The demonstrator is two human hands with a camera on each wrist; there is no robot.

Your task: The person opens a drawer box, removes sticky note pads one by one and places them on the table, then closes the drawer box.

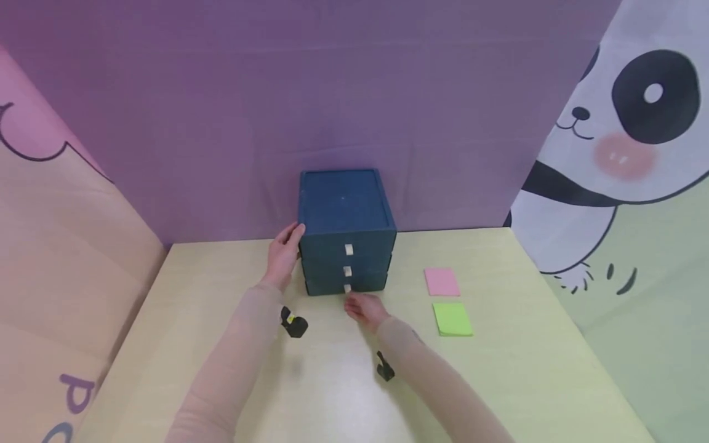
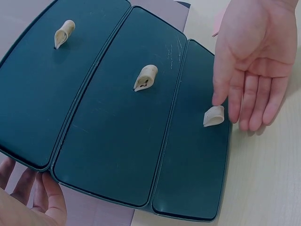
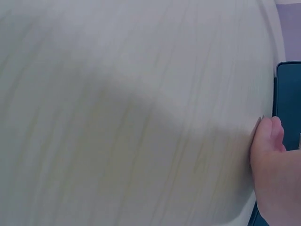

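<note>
A dark blue cabinet [image 1: 346,203] with three stacked drawers stands at the back of the table. Each drawer front carries a small cream loop pull, the lowest pull [image 2: 214,116] being beside my right hand [image 1: 367,309]. That hand is palm up, its fingers extended in the left wrist view and the thumb tip close to the pull; whether they touch I cannot tell. My left hand [image 1: 283,255] rests against the cabinet's left side near the front top corner, its fingers partly hidden behind the edge. All drawers look closed.
Right of the cabinet lie a pink sticky-note pad [image 1: 442,282] and a green sticky-note pad [image 1: 453,319] on the pale wooden table [image 1: 221,344]. A purple cloth [image 1: 221,123] hangs behind. Printed cloths flank both sides, the right one with a panda [image 1: 587,203].
</note>
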